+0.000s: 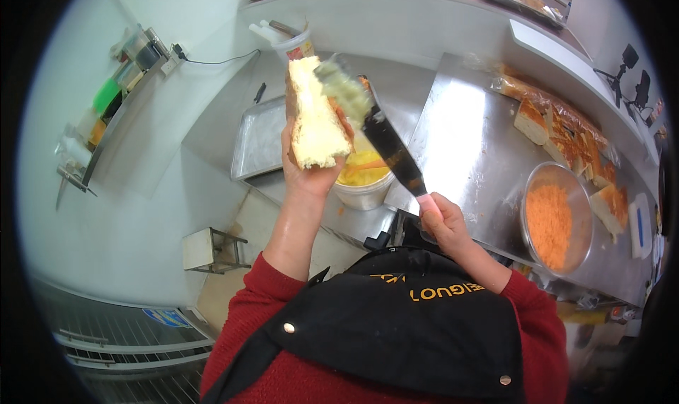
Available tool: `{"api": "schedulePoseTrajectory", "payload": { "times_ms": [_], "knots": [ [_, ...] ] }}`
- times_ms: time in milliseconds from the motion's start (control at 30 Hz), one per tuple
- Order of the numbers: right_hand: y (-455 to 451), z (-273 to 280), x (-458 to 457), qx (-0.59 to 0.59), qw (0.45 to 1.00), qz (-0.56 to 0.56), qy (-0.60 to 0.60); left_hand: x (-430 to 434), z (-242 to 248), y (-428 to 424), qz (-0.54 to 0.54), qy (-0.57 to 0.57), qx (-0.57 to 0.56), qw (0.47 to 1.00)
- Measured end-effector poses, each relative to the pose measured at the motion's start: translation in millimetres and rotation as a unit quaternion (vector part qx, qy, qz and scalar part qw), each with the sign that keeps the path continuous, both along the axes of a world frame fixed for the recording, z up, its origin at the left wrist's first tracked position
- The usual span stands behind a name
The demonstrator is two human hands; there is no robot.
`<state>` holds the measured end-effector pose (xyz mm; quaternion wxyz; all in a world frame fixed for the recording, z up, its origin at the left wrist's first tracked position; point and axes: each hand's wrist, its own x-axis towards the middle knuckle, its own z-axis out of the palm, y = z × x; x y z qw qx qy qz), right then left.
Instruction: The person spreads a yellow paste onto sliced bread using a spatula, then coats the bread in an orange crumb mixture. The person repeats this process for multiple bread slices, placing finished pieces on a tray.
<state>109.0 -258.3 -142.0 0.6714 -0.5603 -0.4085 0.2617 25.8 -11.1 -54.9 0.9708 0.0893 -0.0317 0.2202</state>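
My left hand holds up a piece of bread, its pale cut face turned towards me and its brown crust along the sides. In my right hand is the pink handle of a spatula with a long dark blade. Pale yellow-green cream coats the blade's far end, which is beside the bread's upper right edge; whether they touch I cannot tell. Below the bread stands a tub of yellow cream, partly hidden by the bread and my left hand.
A metal tray lies left of the tub. On the steel table at right stand a steel bowl of orange shreds and several bread pieces. A cup of utensils stands behind, a small stool below left.
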Motion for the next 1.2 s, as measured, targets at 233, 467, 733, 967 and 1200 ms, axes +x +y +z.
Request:
{"api": "schedulePoseTrajectory", "payload": {
  "times_ms": [233, 467, 733, 967, 1200],
  "knots": [
    [-10.9, 8.2, 8.7, -0.016, 0.999, -0.037, 0.034, -11.0, -13.2, 16.8, 0.233, 0.154, 0.222, 0.934],
    [-14.9, 29.2, 10.6, -0.006, 0.994, -0.089, -0.066, -30.7, -10.5, 7.2, 0.524, 0.275, 0.606, 0.532],
    [24.1, 30.0, -1.1, -0.051, 0.941, -0.207, -0.262, -26.5, -10.8, -9.9, 0.524, 0.254, 0.572, 0.578],
    [8.0, 7.5, -2.6, -0.121, 0.907, -0.223, -0.337, -24.8, -7.8, -2.5, 0.563, 0.230, 0.550, 0.572],
    [-29.3, 2.4, 8.0, -0.120, 0.894, -0.233, -0.362, -33.8, -8.2, 2.1, 0.578, 0.236, 0.607, 0.492]
  ]
}}
